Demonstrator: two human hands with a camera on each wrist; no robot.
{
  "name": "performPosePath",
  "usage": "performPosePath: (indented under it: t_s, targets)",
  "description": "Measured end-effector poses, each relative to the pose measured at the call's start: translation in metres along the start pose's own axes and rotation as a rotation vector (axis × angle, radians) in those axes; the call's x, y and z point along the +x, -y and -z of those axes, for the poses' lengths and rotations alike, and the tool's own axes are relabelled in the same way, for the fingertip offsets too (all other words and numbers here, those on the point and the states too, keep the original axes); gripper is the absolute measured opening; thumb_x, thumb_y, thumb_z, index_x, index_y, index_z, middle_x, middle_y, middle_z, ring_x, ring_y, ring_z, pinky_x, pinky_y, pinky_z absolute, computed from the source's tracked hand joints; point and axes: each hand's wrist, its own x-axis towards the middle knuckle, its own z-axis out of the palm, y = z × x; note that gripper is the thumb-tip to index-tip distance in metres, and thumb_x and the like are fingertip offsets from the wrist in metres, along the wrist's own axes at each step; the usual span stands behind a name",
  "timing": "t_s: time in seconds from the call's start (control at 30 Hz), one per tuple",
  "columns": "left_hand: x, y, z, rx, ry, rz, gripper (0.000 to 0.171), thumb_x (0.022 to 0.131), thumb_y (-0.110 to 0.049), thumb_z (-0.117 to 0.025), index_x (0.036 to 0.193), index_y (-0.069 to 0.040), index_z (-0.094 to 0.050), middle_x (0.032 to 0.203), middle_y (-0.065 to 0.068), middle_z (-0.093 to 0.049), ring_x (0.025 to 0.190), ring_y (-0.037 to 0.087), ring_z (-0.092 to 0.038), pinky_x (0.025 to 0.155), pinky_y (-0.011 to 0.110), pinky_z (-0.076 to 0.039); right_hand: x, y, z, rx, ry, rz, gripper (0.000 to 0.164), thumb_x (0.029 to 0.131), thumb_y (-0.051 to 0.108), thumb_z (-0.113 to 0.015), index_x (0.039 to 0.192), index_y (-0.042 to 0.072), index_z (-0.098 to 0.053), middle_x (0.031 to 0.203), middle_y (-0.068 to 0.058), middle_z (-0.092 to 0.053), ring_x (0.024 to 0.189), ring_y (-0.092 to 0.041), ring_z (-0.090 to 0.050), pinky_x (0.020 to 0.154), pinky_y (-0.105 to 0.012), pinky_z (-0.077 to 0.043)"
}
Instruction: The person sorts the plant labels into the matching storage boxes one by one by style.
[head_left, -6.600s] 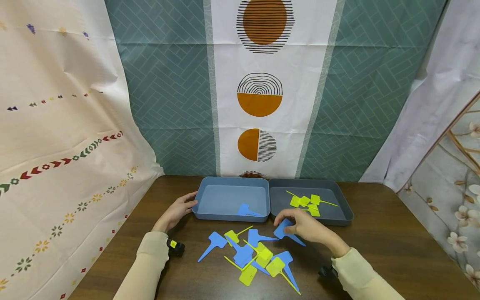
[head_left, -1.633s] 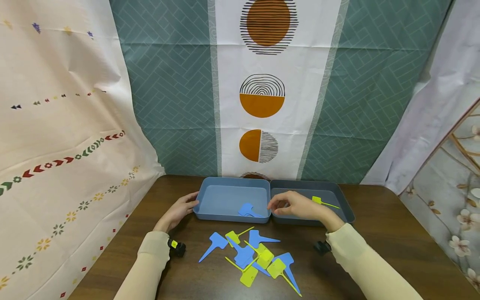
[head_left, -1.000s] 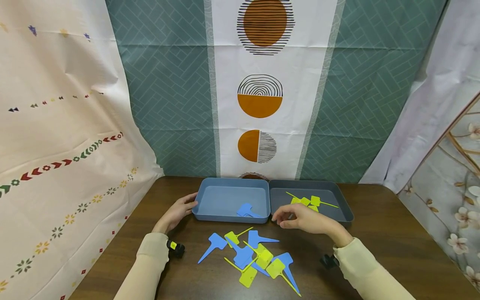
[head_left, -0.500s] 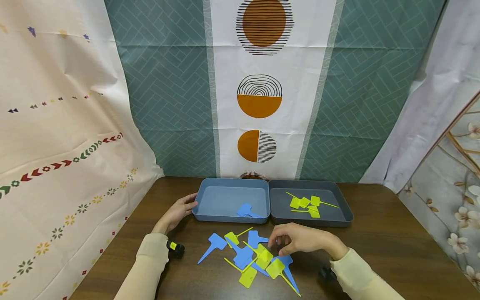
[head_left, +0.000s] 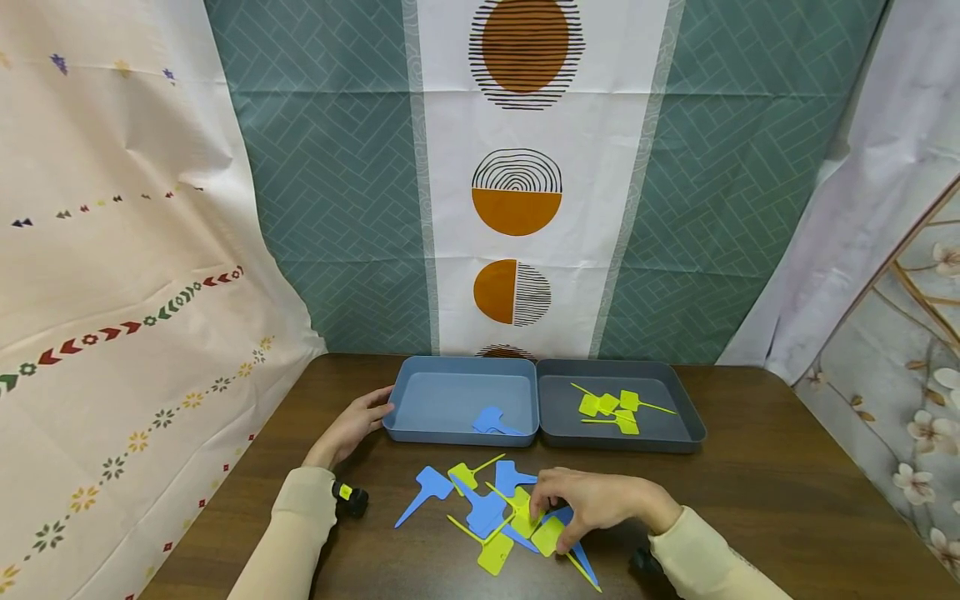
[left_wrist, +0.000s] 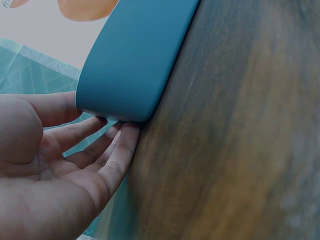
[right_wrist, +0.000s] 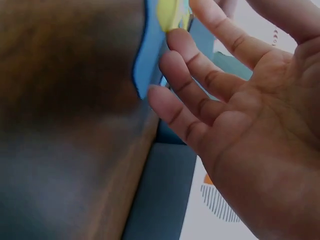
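Observation:
My left hand (head_left: 352, 427) rests at the left end of the light blue tray (head_left: 442, 396); in the left wrist view its fingertips touch the corner of the tray wall (left_wrist: 135, 60). My right hand (head_left: 592, 500) reaches down over the loose T-shaped plant labels in front of the trays. Its thumb and index finger stand apart over a yellow plant label (head_left: 548, 537), which overlaps a blue plant label (head_left: 585, 565). In the right wrist view the loosely bent fingers (right_wrist: 175, 107) come right up to the blue label's edge (right_wrist: 145, 65).
A dark grey tray (head_left: 663, 427) adjoins the blue one and bears several yellow labels (head_left: 628, 423). Blue labels (head_left: 491, 419) lie overlapped in the blue tray. More blue labels (head_left: 433, 482) and yellow labels (head_left: 495, 554) are spread on the brown table (head_left: 757, 500).
The blue label that my right hand held earlier now lies in the blue tray. My right hand has moved from the grey tray down to the loose labels. The left hand stays put.

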Motion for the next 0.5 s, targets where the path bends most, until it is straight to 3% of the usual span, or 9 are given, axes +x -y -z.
performPosePath:
  t_s: [0.2,0.5]
  targets:
    - [0.0012,0.0023,0.0006,-0.003,-0.005,0.003,0.057,0.112,-0.009,-0.044,0.162,0.008,-0.022,0.165,0.032,-0.024,0.149,0.046,-0.032,0.122,0.059,-0.029,0.0033,-0.0012,-0.0089,-0.101,-0.033,0.005,0.035,0.085,0.022,-0.088,0.111,0.022,-0.064,0.105,0.006,-0.052,0.100,-0.008,-0.046,0.086,-0.019,-0.046]
    - [0.0012,0.0030,0.0010,0.011,0.006,-0.009,0.057,0.112,-0.009,-0.043,0.162,0.008,-0.021,0.165,0.032,-0.022,0.149,0.046,-0.033,0.121,0.059,-0.030,0.0052,-0.0037,-0.0086,-0.095,-0.067,-0.010,0.037,0.086,0.007,-0.085,0.112,0.023,-0.063,0.103,0.007,-0.056,0.098,-0.007,-0.050,0.086,-0.021,-0.047]
